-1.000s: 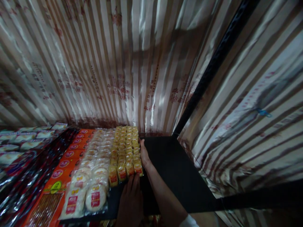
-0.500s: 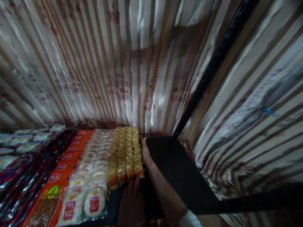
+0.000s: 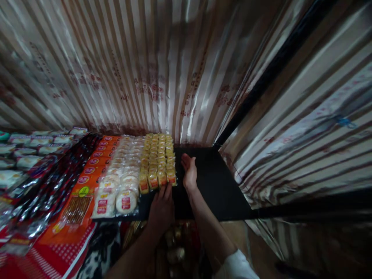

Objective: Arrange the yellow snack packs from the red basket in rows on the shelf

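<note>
Rows of small yellow wrapped snack cakes stand on a black shelf board. My left hand is at their front edge, its fingers stretched forward and the tips at the nearest packets. To the right of the rows, my right hand is held on edge over the board, fingers extended, with a gap between it and the packets. Neither hand grips anything. Left of the yellow rows lie clear packs of round white cakes.
Orange snack packets and dark shiny packets lie further left, with white packets beyond. A black post rises at the shelf's back right corner. Striped sheeting hangs behind. A red basket is at lower left.
My right hand has moved away from the side of the yellow snack cakes, to the right. My left hand stays at their front. The view has tilted down, showing more below the shelf.
</note>
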`<state>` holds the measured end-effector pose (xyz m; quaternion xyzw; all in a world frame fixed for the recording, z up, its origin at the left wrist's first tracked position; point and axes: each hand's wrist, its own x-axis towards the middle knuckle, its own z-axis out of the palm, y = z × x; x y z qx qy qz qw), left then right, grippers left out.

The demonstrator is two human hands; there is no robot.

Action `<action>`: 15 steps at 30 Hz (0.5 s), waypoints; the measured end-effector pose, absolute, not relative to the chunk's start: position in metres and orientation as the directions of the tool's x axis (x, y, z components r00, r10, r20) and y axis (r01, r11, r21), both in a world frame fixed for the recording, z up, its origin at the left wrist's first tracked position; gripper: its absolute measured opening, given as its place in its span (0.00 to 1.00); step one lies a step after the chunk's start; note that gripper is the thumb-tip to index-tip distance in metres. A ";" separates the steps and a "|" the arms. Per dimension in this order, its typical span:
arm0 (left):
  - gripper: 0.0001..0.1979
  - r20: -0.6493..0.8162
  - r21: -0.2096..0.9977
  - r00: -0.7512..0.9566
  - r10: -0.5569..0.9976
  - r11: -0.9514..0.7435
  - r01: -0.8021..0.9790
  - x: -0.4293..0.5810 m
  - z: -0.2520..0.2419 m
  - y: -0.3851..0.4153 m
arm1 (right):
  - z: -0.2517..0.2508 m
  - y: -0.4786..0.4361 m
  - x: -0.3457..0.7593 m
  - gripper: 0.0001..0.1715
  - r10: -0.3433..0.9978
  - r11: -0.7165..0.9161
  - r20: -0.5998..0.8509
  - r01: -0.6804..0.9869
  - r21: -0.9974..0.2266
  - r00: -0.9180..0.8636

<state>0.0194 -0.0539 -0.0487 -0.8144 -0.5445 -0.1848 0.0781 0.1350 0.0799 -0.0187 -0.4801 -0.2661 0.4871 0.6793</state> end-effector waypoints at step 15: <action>0.16 0.338 0.399 0.403 0.851 -0.517 0.757 0.019 -0.054 -0.124 | -0.075 -0.168 0.146 0.16 0.965 -0.262 -0.251 0.342 -0.903 0.076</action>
